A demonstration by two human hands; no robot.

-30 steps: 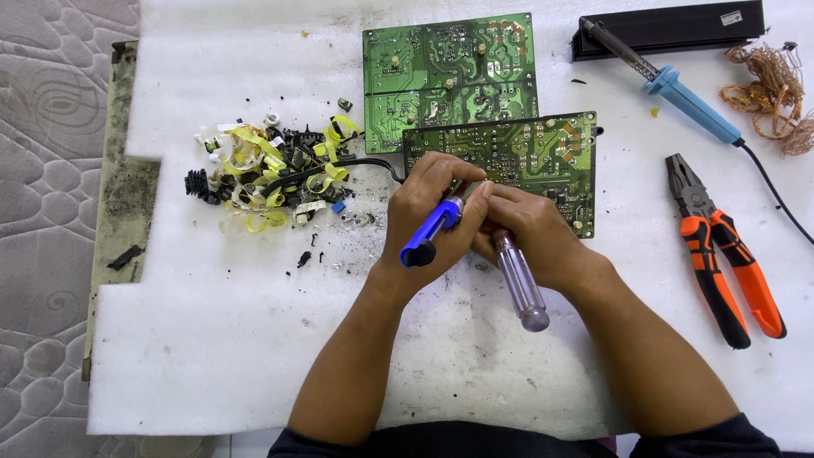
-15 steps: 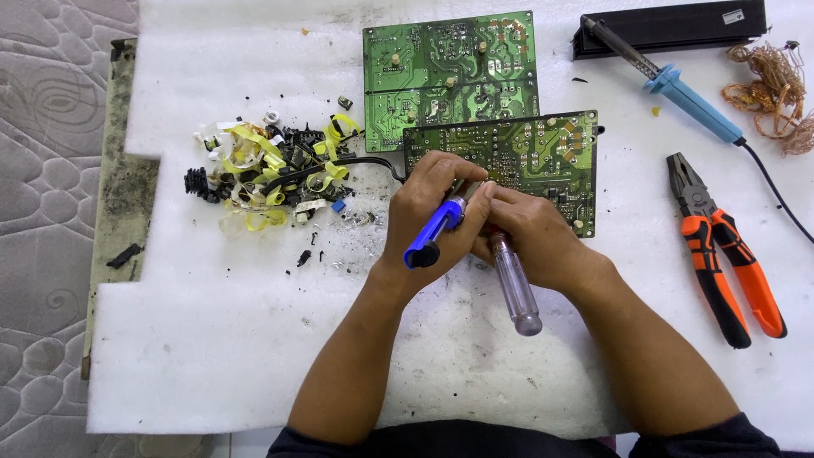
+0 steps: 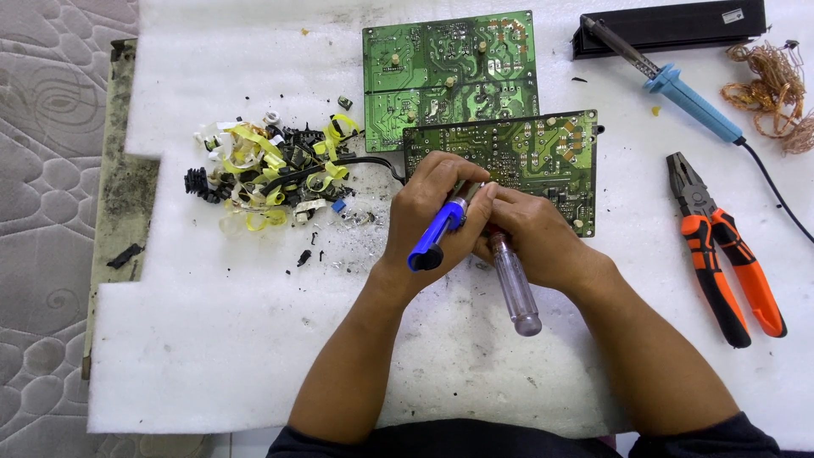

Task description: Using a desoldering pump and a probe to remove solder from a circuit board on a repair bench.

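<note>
A white foam sheet [image 3: 212, 356] covers the work surface, and everything else is placed here by reference to the nearer green circuit board [image 3: 526, 157] lying on it. A second green board [image 3: 449, 72] lies just behind it, partly overlapped. Well to the right of the board lie orange-handled pliers [image 3: 721, 246], and behind those a blue-handled soldering iron [image 3: 678, 89] with its tip on a black stand [image 3: 678, 25]; a tangle of copper wire [image 3: 772, 93] sits at the far right. To the left of the board is a heap of yellow tape and black parts [image 3: 271, 182].

Both hands meet at the board's near left edge. The left hand [image 3: 428, 212] is wrapped closed around a blue tool [image 3: 437, 237], its butt end pointing toward the person. The right hand [image 3: 530, 233] grips a clear-handled tool [image 3: 513, 284], handle trailing back; both tips are hidden under the fingers.

To do this well, I judge that the wrists should rest on the foam for steadiness, both tips should work the same joint, and the board should be held flat so that it does not skid.
</note>
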